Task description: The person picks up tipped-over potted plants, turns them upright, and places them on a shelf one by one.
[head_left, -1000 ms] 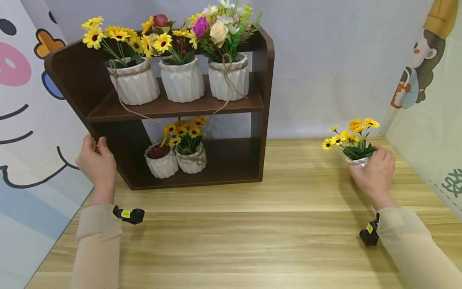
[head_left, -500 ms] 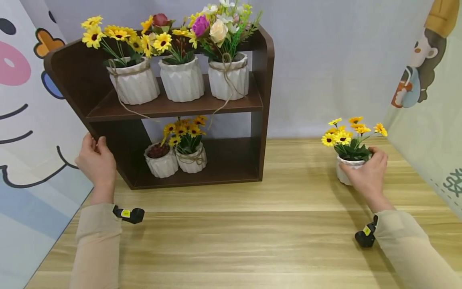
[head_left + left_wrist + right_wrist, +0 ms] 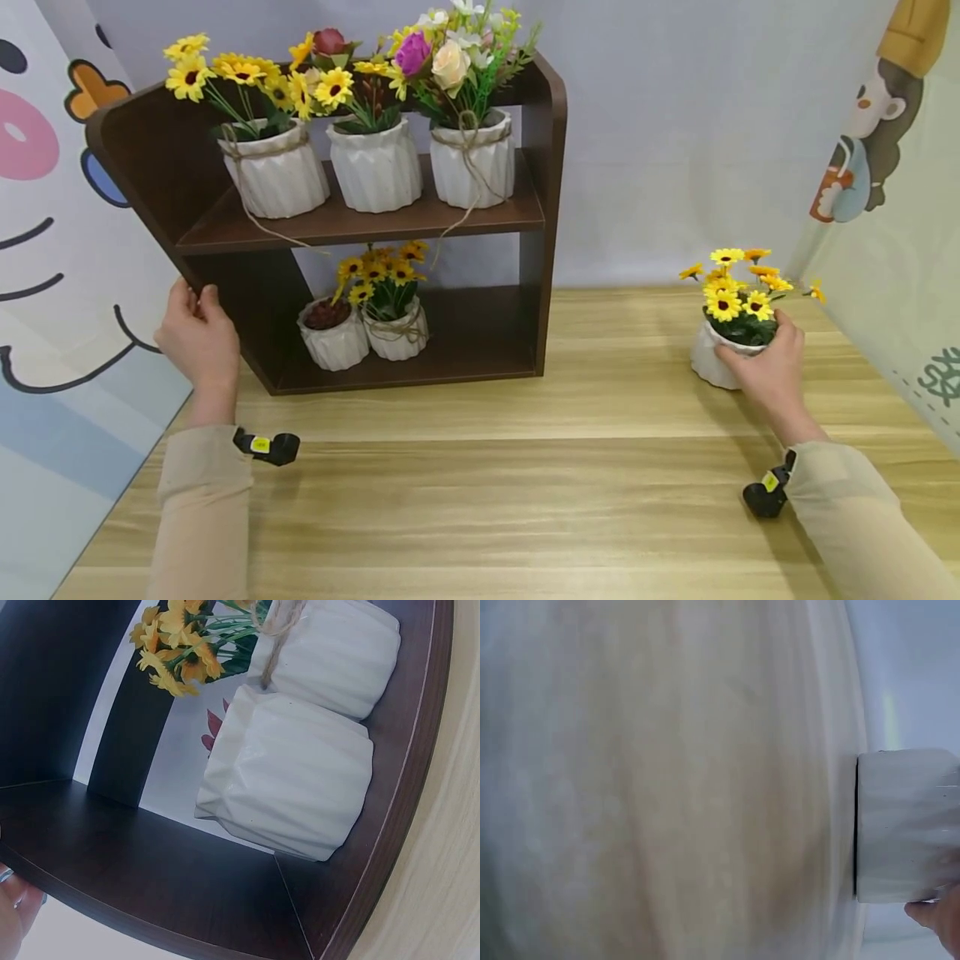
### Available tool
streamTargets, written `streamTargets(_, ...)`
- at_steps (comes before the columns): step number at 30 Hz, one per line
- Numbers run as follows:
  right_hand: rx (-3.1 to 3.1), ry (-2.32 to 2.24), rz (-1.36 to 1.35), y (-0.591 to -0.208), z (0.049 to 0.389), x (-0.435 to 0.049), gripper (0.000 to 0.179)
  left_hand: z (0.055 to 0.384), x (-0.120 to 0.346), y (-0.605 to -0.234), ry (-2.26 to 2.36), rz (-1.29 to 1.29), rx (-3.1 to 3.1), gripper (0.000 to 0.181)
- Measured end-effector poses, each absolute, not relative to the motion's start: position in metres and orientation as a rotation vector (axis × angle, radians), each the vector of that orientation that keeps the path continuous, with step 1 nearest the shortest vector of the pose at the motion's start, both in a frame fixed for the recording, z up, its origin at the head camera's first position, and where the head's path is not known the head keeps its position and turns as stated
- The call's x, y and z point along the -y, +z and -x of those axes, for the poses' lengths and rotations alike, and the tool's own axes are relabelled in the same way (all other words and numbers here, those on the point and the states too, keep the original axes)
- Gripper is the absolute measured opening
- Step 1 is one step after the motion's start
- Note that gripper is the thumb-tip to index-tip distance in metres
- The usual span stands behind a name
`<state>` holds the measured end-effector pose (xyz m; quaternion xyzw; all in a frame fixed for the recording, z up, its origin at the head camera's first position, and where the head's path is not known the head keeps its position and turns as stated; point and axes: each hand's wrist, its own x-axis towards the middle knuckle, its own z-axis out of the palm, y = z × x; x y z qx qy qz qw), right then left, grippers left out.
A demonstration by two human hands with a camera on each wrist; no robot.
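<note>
In the head view, my right hand (image 3: 772, 375) grips the rim of a white ribbed flowerpot (image 3: 708, 357) with yellow daisy-like flowers (image 3: 735, 292), at the right of the table. The thumb lies across the near side, the fingers at the far right side. The right wrist view shows the pot (image 3: 904, 825) and part of that hand. My left hand (image 3: 198, 333) holds the left side edge of a dark brown two-tier shelf (image 3: 360, 233); its fingers partly hide behind the panel. In the left wrist view, fingertips (image 3: 26, 904) show beside the shelf's edge.
Three white flowerpots stand on the upper tier, the right one (image 3: 472, 162) twine-tied with mixed flowers. Below are a pot with dark red contents (image 3: 333, 333) and a yellow-flowered pot (image 3: 396, 329). The wooden table (image 3: 480, 500) meets printed walls at left and right.
My right hand has shifted a little left with the flowerpot, and the pot has turned so its flowers face differently and more of its white side shows. My left hand stays at the shelf.
</note>
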<state>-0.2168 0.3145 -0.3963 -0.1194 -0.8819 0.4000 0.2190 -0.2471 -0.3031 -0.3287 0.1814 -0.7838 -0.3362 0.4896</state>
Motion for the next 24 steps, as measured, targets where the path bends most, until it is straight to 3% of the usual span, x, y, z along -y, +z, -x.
streamTargets(7,2.532,1.067,0.34,-0.396,0.213,-0.318,0.082,0.247,0.303,-0.328,-0.837,-0.459,1.906,0.03)
streamTargets(17,2.568,1.067,0.469,-0.393,0.218,-0.298,0.104,0.245,0.303,-0.327,-0.843,-0.466,1.905,0.031)
streamTargets(24,2.506,0.995,0.684,-0.393,0.225,-0.288,0.104,0.245,0.303,-0.327,-0.856,-0.462,1.904,0.032)
